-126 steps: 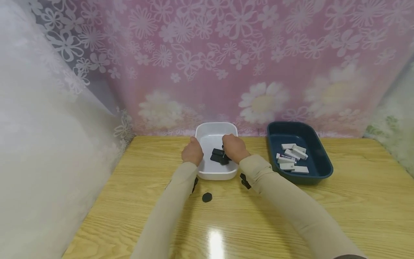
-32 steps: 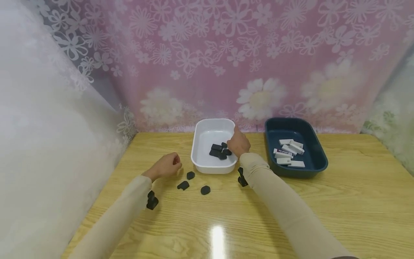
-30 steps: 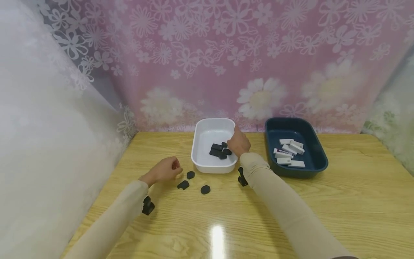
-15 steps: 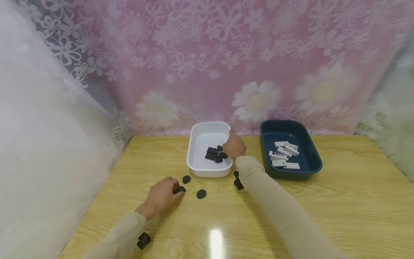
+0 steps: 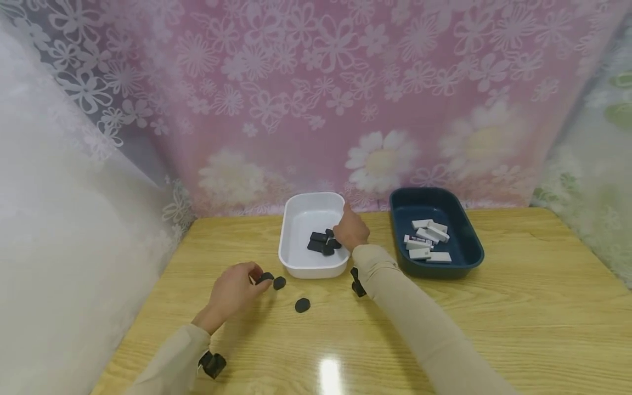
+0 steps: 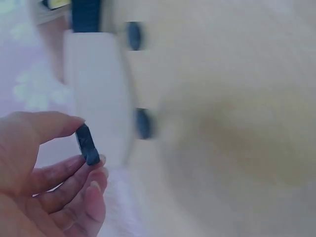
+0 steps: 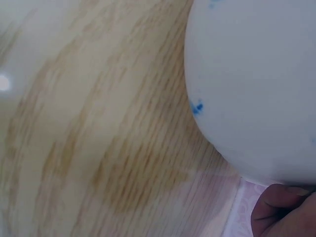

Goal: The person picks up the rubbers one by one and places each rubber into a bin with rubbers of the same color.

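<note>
In the head view my left hand (image 5: pixel 231 293) is over the table, left of the white plastic tub (image 5: pixel 316 272). Its thumb and fingertips pinch a small flat black piece (image 6: pixel 87 144), seen nearly edge-on in the left wrist view. Two similar pieces lie on the wood: a black piece (image 5: pixel 279 283) close by the held one, and a rounder black disc (image 5: pixel 302 305) nearer the front. My right hand (image 5: pixel 351 227) grips the tub's right rim; its curled fingers (image 7: pixel 276 205) show at the tub's edge in the right wrist view. Several black pieces (image 5: pixel 317 246) lie inside this tub.
A dark blue tub (image 5: pixel 481 258) stands to the right, holding several white blocks (image 5: pixel 438 257), one with a printed dark label. Behind the table (image 5: pixel 523 307) hangs a pink flowered curtain (image 5: pixel 296 109). A black wrist device (image 5: pixel 212 364) sits below the left sleeve.
Beside the tub, my left hand has set two black pieces on the table, then reached back and picked one up, now raised near the other. My right hand moved from inside the tub to its rim.
</note>
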A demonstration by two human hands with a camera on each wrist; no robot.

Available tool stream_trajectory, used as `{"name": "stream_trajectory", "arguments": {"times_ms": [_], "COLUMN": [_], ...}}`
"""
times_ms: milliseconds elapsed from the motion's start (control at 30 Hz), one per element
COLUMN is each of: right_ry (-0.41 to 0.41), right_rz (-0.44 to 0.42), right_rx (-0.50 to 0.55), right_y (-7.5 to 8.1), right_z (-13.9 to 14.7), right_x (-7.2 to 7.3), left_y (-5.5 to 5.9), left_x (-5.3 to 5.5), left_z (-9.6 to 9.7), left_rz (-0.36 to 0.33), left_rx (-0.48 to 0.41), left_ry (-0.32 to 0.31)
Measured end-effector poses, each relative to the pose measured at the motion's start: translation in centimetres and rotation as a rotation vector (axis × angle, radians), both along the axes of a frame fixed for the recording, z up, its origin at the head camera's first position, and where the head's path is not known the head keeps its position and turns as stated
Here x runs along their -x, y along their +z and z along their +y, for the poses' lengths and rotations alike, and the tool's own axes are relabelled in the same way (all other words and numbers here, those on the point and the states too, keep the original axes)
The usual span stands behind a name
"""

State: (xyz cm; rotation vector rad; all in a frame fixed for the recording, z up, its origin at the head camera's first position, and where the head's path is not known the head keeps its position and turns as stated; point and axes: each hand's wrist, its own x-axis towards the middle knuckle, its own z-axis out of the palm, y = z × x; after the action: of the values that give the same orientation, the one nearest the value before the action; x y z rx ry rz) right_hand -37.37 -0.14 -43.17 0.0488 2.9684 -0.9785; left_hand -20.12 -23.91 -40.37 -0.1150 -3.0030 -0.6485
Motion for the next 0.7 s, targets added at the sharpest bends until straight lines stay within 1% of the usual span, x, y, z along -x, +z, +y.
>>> {"name": "stream_trajectory", "arguments": {"times_ms": [100,167,233,300,400,467,533,700], "right_ry": [-0.001,0.003,0.004,-0.003,-0.016,-0.019,-0.016,-0.014], "right_rz": [0.0,-0.005,-0.011,-0.011,-0.008,-0.006,-0.007,-0.001], "right_rx": [-0.006,-0.012,-0.015,-0.015,-0.019,-0.016,-0.017,-0.022], "right_y": [0.0,0.0,0.0,0.1,-0.1,-0.2,-0.3,0.0], "right_z": [0.1,0.1,0.2,0.2,0.1,0.0,-0.1,0.1], "right_x": [0.0,-0.1,-0.1,-0.2,-0.3,-0.5,-0.6,-0.4], "left_y": [1.8,2.7,3.4,3.8,3.4,2.9,2.3,1.1], "left_x": [1.6,2.8,4.3,6.0,8.3,9.4,10.3,12.1], "left_z": [1.0,1.9,3.0,4.2,5.7,6.6,7.3,8.4], "left_rz": [0.046,0.061,0.059,0.039,0.023,0.02,0.02,-0.011], "left_rx": [-0.01,-0.002,0.023,0.051,0.121,0.166,0.208,0.292], "left_ry": [-0.01,-0.021,-0.039,-0.057,-0.097,-0.114,-0.129,-0.12]}}
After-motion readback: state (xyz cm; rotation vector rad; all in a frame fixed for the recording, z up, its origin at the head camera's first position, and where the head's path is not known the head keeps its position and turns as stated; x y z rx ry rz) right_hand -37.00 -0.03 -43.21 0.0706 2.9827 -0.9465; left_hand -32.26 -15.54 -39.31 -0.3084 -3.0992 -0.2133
